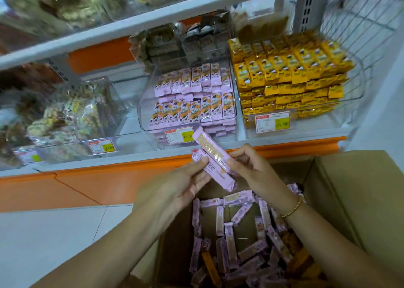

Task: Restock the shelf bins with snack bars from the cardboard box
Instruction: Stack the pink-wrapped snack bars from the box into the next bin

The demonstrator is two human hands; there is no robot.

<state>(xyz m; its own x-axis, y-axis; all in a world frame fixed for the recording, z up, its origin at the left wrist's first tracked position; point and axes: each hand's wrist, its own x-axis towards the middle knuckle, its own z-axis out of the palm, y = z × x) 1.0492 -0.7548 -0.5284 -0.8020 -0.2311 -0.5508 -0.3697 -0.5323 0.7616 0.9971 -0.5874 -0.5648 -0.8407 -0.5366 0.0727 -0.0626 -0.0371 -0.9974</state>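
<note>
Setting: shop aisle, with a white shelf (284, 132) edged in orange, clear bins on it and pale floor tiles below.
Target bin: the middle clear bin (146, 104) holds pink bars standing in rows with their printed faces toward you; it looks nearly full.
Neighbour: the yellow-pack bin (360, 69) sits just beside it on the right.
Supply: the cardboard box (360, 189) stands open under your arms, and loose pink bars (229, 239) lie in it every which way.
Thing in hand: two held bars (216, 174), one overlapping the other, are in the air above the box's far edge and just below the price tag (179, 134).
Left hand: your left hand (175, 187) pinches the lower bar near its upper end, thumb on top.
Right hand: your right hand (251, 169) has its fingers curled on the bars from the other side.
Long axis: both bars run from upper left to lower right, upper ends aimed at the pink bin and lower ends toward the box.
Facing: the top bar shows its clear window, not the printed front.
Risk, facing: put in as they lie, the bars would likely show the wrong face and slant against the upright rows.
Risk, slip: the wrappers look slick, so the overlapping bar could slide out and fall back into the box.
Risk, crowding: pushing into the packed front row could tip standing bars.
Risk, wrong bin: drifting right would put pink stock among the yellow packs.
</note>
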